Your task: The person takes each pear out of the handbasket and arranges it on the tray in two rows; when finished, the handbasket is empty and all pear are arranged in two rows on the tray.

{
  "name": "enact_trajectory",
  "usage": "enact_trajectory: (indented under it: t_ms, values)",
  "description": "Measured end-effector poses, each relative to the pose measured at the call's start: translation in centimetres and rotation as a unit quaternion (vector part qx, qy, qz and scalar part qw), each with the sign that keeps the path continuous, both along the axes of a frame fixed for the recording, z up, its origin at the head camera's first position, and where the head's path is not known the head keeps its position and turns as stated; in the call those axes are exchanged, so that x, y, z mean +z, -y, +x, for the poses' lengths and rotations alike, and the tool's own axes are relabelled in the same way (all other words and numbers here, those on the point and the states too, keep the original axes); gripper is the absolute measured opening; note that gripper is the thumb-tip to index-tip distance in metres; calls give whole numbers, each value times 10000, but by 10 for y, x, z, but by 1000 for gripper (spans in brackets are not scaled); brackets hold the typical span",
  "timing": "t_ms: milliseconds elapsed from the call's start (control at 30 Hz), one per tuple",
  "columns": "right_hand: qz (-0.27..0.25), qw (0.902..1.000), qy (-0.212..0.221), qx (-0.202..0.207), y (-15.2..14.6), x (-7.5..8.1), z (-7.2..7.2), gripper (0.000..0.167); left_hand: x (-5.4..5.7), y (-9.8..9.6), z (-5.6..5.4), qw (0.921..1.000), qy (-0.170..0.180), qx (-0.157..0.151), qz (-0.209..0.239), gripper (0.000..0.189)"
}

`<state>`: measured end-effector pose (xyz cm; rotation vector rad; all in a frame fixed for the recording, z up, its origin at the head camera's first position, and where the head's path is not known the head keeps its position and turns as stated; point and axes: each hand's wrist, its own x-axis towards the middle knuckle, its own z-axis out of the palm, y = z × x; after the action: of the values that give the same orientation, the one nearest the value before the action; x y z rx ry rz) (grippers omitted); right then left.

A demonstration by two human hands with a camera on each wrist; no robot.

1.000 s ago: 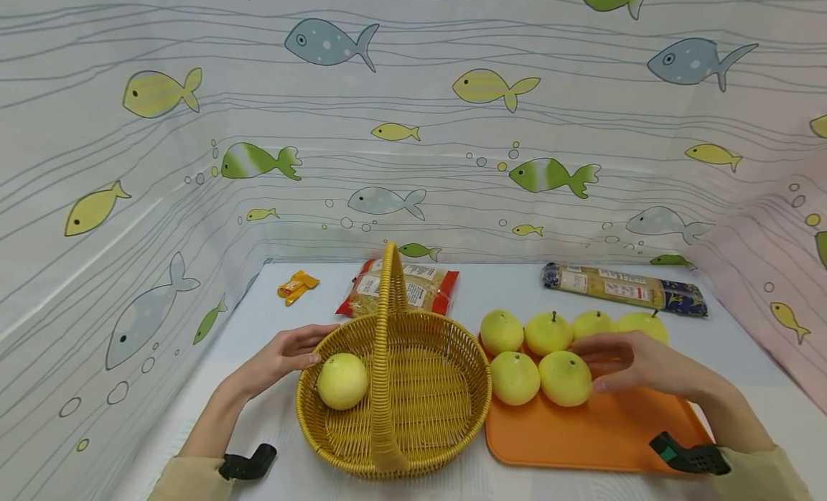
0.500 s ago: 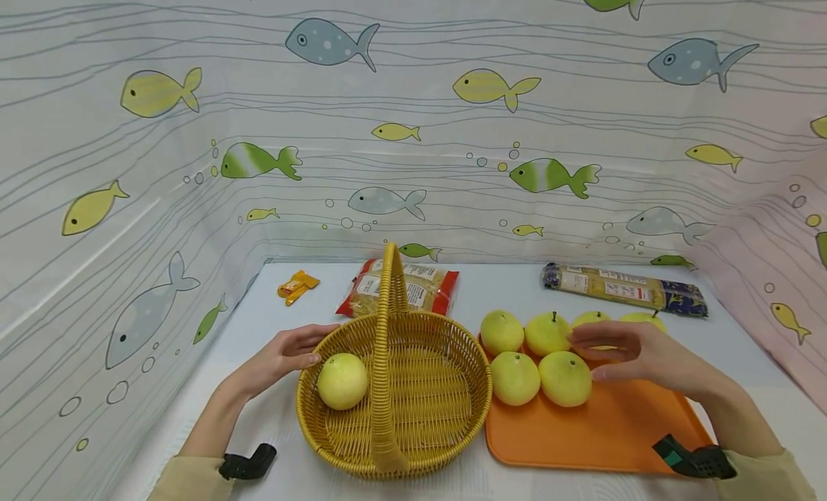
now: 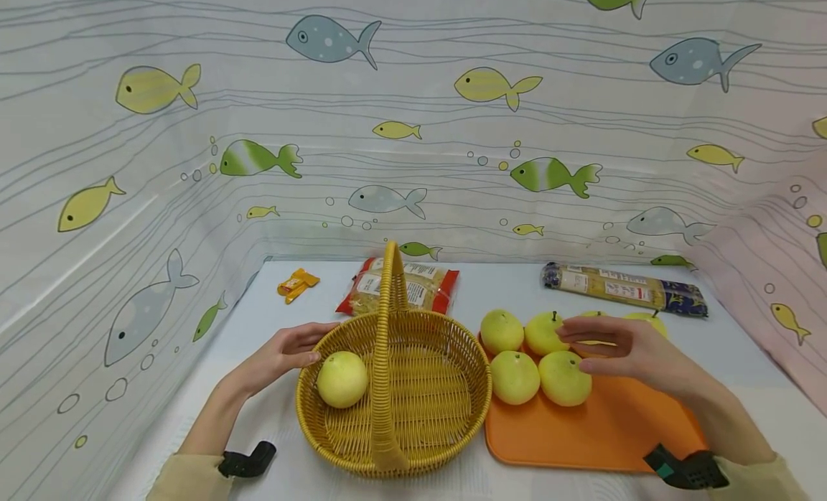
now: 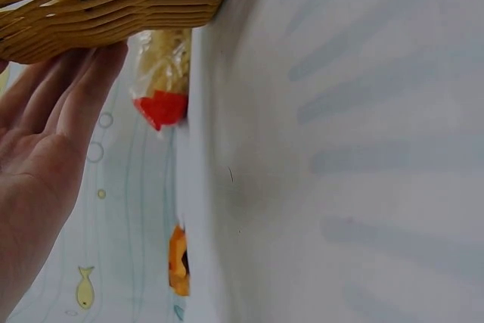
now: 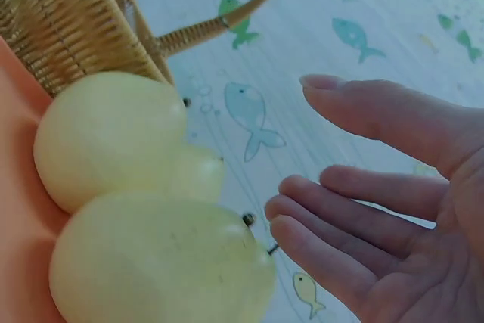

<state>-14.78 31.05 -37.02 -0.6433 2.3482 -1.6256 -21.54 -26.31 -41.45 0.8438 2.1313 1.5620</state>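
My left hand (image 3: 287, 354) rests on the left side of a woven wicker basket (image 3: 439, 458). In the left wrist view its fingers (image 4: 83, 96) lie fairly straight against the basket's outer wall. One round yellow pear (image 3: 342, 380) sits inside the basket, left of the upright handle. Over the right part of an orange tray (image 3: 581, 443), my right hand (image 3: 636, 350) hovers with fingers spread apart from the thumb, holding nothing. Several yellow pears, among them a front one (image 3: 566, 379), are grouped in rows on the tray; the hand partly hides the back ones.
Behind the basket lies a clear bag with red ends (image 3: 420, 286). A small orange packet (image 3: 298, 286) is at the back left. A long blue-ended packet of noodles (image 3: 623, 286) lies at the back right. Fish-patterned cloth walls (image 3: 452, 164) surround the white table.
My right hand has shifted a little left and up over the pears, its fingers still apart from the thumb. My left hand and the basket stay in place.
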Motion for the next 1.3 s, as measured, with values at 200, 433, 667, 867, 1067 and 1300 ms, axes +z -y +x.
enact_trajectory:
  t_ms: [200, 433, 667, 867, 1067, 1300]
  values:
    - [-97, 9999, 54, -7, 15, 3, 5, 56, 0, 0, 0, 10000, 6, 3, -8, 52]
    - [-247, 9995, -107, 146, 28, 3, 8, 53, 2, -1, 2, 10000, -3, 36, 6, 52]
    - [-455, 9986, -92, 232, 39, -3, 7, 54, 3, 0, 3, 10000, 10, 82, -4, 52]
    - [-534, 9982, 188, 198, 55, -8, 5, 61, 3, 0, 2, 10000, 32, 46, 14, 51]
    - [-652, 9970, 425, 4, 76, -8, 2, 64, 2, 0, 2, 10000, 28, 34, 31, 51]
    - [-751, 9964, 378, 123, 113, -3, -4, 64, 4, -2, 3, 10000, 60, 10, 65, 51]
